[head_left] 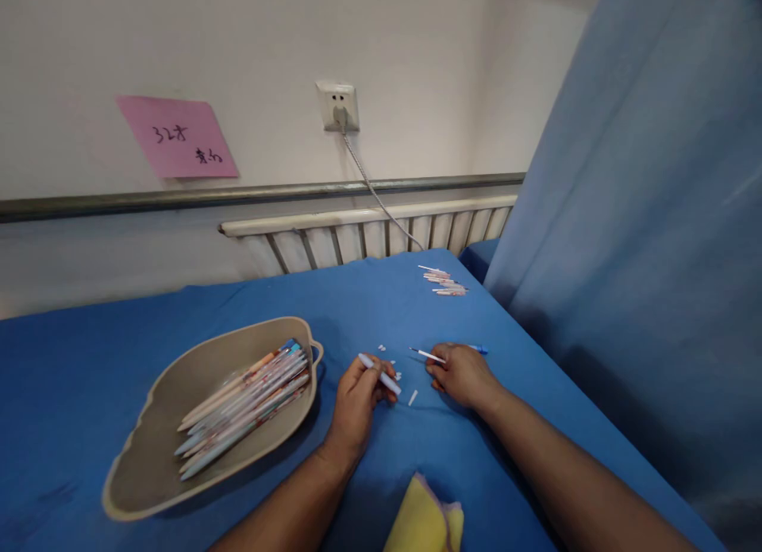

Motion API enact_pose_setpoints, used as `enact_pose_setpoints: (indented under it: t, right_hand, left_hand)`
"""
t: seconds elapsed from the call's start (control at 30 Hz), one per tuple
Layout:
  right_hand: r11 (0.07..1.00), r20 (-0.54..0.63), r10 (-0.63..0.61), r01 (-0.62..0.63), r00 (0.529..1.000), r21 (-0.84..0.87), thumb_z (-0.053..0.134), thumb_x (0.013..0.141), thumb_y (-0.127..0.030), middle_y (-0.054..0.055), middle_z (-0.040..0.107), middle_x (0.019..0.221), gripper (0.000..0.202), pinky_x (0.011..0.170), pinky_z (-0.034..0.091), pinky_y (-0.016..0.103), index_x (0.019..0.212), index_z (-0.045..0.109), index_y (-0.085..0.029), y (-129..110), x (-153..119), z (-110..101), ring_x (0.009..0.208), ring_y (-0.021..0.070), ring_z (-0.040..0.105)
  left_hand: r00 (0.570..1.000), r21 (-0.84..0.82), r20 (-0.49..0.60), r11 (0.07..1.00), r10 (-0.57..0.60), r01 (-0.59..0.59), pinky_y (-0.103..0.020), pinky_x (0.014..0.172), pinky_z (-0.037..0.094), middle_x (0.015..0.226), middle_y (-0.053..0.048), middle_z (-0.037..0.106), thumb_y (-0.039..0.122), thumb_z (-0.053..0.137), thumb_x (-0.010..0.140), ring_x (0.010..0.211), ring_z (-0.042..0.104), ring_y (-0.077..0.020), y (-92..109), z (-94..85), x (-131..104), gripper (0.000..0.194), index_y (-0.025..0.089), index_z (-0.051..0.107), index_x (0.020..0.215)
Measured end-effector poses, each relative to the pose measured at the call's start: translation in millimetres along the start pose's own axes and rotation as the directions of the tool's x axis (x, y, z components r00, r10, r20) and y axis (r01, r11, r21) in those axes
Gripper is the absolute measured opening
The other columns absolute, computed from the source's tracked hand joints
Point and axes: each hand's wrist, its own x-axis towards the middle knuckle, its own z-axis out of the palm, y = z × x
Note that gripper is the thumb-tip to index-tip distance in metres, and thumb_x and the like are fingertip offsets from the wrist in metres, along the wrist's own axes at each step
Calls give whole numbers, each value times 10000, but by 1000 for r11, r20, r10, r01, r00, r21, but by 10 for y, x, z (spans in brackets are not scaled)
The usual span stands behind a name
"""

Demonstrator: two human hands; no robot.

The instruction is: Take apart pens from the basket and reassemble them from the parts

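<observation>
My left hand (pixel 352 399) is closed around a pale lavender pen barrel (pixel 386 381), which slants down to the right. Across a small gap, my right hand (pixel 467 375) pinches a thin white pen refill (pixel 426 354) whose dark tip points left toward the barrel. A blue piece (pixel 481 349) sticks out behind my right hand; whether it is held or lying on the cloth, I cannot tell. Between the hands lie a short white tube (pixel 413 397) and several tiny white bits (pixel 382 347). My curled fingers partly hide the barrel and the refill's rear.
At left, a beige basin (pixel 134 465) holds several pens (pixel 244 409). More thin pen parts (pixel 446 282) lie near the far right corner of the blue cloth (pixel 250 302). A yellow cloth (pixel 421 520) is at the front. A blue curtain (pixel 631 242) hangs on the right.
</observation>
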Motion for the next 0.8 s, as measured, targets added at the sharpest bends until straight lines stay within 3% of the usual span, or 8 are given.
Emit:
enact_pose_setpoints:
  t: [0.13, 0.2, 0.3, 0.37, 0.47, 0.57, 0.67, 0.8]
  right_hand:
    - [999, -26, 20, -19, 999, 51, 535, 804, -220, 14, 636, 634, 105, 602, 353, 259, 733, 608, -192, -22, -1, 35, 631, 155, 569]
    - [951, -34, 96, -82, 995, 297, 528, 814, -282, -17, 578, 557, 124, 546, 363, 255, 751, 586, -192, -48, -10, 72, 526, 137, 524]
    - [676, 11, 173, -127, 985, 725, 608, 749, -390, -58, 489, 506, 209, 465, 351, 237, 731, 561, -188, -129, -52, 115, 441, 106, 431]
    - [564, 20, 119, -84, 993, 821, 660, 706, -409, -51, 514, 520, 249, 471, 348, 229, 708, 569, -177, -203, -98, 123, 460, 96, 434]
    - [486, 10, 8, -13, 1000, 874, 679, 704, -397, -11, 608, 585, 245, 544, 398, 244, 704, 584, -171, -293, -164, 125, 538, 116, 520]
    - [477, 4, -37, 14, 999, 879, 672, 726, -372, 3, 638, 624, 214, 599, 429, 264, 718, 592, -173, -319, -197, 139, 583, 131, 559]
    - [550, -14, -36, 31, 999, 835, 649, 750, -345, 3, 632, 632, 183, 595, 425, 255, 730, 603, -170, -314, -212, 155, 583, 124, 546]
    - [645, -66, -35, 73, 997, 760, 618, 768, -355, 4, 617, 628, 185, 559, 409, 235, 751, 614, -171, -334, -245, 147, 610, 135, 546]
  left_hand:
    - [996, 19, 83, 999, -29, 28, -225, 493, 437, 611, 13, 580, 307, 549, 770, 508, 544, -114, -6, 17, -16, 153, 170, 528, 705]
    - [994, 37, 95, 998, -54, 51, -183, 417, 362, 557, 45, 531, 295, 542, 778, 414, 455, -71, -8, 32, -31, 136, 172, 536, 720]
    - [986, 64, 94, 989, -140, 134, -163, 336, 191, 553, 65, 509, 302, 584, 766, 332, 310, -24, -5, 72, -72, 134, 170, 567, 783]
    - [966, 62, 150, 977, -212, 205, -172, 336, 144, 485, 72, 463, 335, 607, 772, 319, 267, -19, 3, 97, -106, 182, 155, 583, 760]
    - [914, -31, 272, 947, -301, 321, -178, 347, 116, 410, 92, 338, 370, 611, 792, 325, 221, -18, 24, 108, -148, 249, 140, 579, 699]
    - [881, -166, 331, 898, -338, 407, -172, 351, 96, 556, 58, 444, 336, 650, 774, 362, 243, 1, 41, 91, -163, 226, 124, 587, 729]
    - [871, -234, 335, 864, -359, 446, -159, 351, 102, 682, 28, 505, 285, 682, 755, 387, 279, 15, 41, 74, -160, 191, 113, 599, 767]
    - [865, -271, 320, 837, -387, 475, -145, 349, 111, 655, 35, 496, 244, 716, 723, 388, 280, 17, 30, 70, -152, 186, 110, 600, 782]
